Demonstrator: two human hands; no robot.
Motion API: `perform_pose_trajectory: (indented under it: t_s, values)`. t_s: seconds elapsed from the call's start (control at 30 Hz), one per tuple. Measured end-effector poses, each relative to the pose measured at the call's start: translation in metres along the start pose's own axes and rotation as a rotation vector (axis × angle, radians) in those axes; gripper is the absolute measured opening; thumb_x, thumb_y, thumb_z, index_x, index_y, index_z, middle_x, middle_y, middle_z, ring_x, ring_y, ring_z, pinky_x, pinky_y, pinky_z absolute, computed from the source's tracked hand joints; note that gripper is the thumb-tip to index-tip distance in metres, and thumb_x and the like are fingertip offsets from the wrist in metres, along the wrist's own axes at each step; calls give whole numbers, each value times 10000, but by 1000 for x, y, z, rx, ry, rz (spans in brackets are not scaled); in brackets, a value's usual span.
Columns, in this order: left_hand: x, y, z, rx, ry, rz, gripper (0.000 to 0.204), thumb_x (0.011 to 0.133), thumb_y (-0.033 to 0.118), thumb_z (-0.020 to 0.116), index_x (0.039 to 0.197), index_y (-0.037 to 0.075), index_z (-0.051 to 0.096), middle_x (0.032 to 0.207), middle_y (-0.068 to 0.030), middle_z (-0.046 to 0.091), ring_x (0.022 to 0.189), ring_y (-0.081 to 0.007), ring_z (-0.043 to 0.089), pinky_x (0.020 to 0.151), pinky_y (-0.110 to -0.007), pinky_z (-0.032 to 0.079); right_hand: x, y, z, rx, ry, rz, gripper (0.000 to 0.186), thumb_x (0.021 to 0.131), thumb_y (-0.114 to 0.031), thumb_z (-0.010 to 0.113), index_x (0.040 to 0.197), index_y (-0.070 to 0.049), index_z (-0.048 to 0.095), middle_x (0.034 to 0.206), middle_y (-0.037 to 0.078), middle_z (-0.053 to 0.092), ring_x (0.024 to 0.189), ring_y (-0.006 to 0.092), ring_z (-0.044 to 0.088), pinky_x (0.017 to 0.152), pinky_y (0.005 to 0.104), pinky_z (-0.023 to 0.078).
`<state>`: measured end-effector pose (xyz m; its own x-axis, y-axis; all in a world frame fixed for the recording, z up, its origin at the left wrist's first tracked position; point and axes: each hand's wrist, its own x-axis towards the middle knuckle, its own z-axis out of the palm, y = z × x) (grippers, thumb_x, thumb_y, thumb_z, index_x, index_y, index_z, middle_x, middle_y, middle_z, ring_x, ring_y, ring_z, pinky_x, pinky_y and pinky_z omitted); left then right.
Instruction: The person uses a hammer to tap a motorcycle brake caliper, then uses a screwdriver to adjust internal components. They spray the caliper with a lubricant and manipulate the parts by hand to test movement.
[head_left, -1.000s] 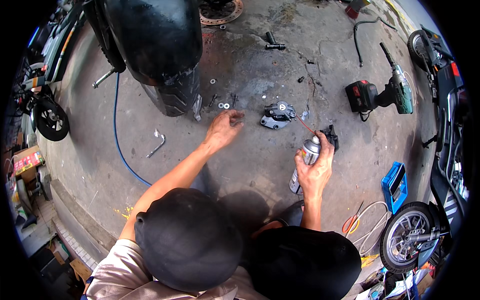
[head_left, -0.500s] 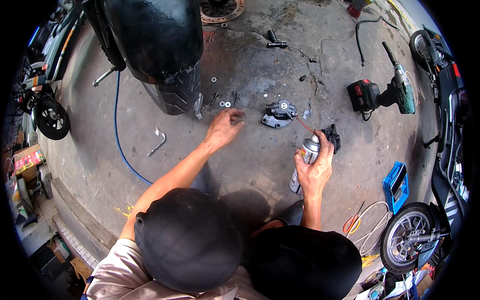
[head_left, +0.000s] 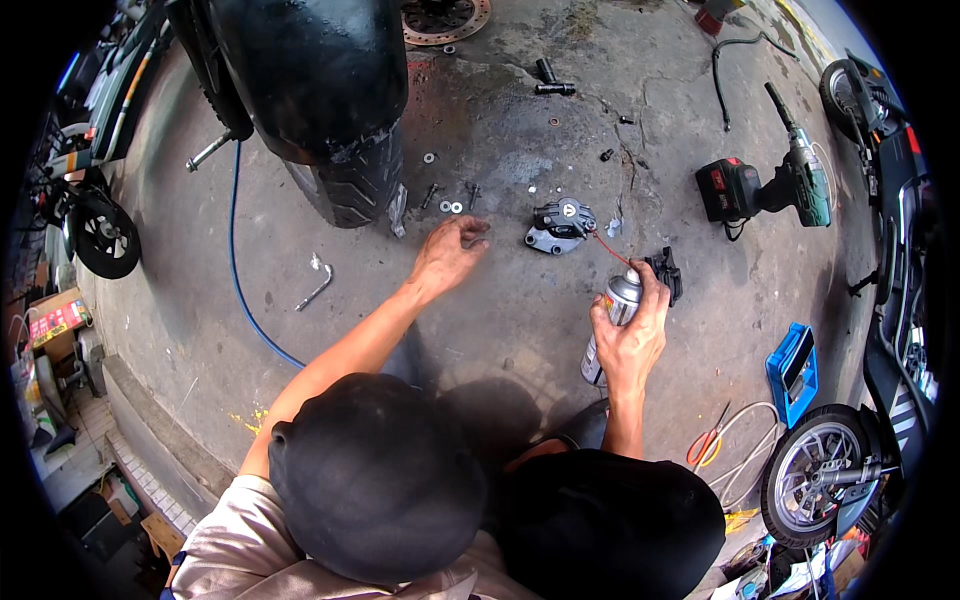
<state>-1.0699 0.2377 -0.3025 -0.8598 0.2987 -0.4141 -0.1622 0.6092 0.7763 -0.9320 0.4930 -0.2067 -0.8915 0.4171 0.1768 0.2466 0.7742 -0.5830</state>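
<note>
My right hand is wrapped round a silver spray can, with the index finger on top at the nozzle. From the nozzle a thin red straw reaches to the right end of a black and silver brake caliper lying on the concrete floor. My left hand is held over the floor left of the caliper, fingers loosely bent and apart, with nothing visible in it. Just beyond it lie two washers and small bolts. A black part sits right beside my right hand, partly hidden.
A motorcycle tyre under a black fender stands at the far left, with a blue hose beside it. A cordless impact wrench lies at right. Nearer are a blue tray, orange-handled scissors and a parked motorcycle wheel.
Almost nothing differs. Both hands, the can and the caliper keep their places, with the whole picture shifted by only a few pixels.
</note>
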Motion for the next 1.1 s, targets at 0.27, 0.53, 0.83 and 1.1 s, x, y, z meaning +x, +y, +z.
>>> perform_pose_trajectory:
  t_s: [0.27,0.53,0.83,1.1]
  values:
    - [1,-3,0,14,2,14,367,922,191,749,1255,40,721,1246,-108,711,1119,-230,690,981,-371,553,-1,0,1,6,26,19,705,772,-146,820,1426,-147,556,1264,157,590,1116,386,666,891,479,570]
    - [0,-2,1,5,8,7,358,920,180,753,1244,34,716,1252,-109,707,1116,-230,693,983,-373,553,-1,9,8,120,92,-14,759,793,-152,854,1455,-27,505,1408,190,582,1275,398,586,1088,467,466]
    - [1,-4,1,28,16,4,351,922,169,752,1245,36,721,1252,-109,696,1116,-231,696,980,-369,556,0,8,11,163,83,-28,805,805,-184,872,1492,-29,482,1402,196,597,1257,396,582,1077,470,464]
    - [1,-5,1,19,9,1,354,920,172,755,1246,36,722,1255,-110,691,1109,-226,697,978,-367,559,-2,6,9,170,56,8,788,821,-169,872,1494,-19,491,1458,197,575,1332,370,576,1127,456,449]
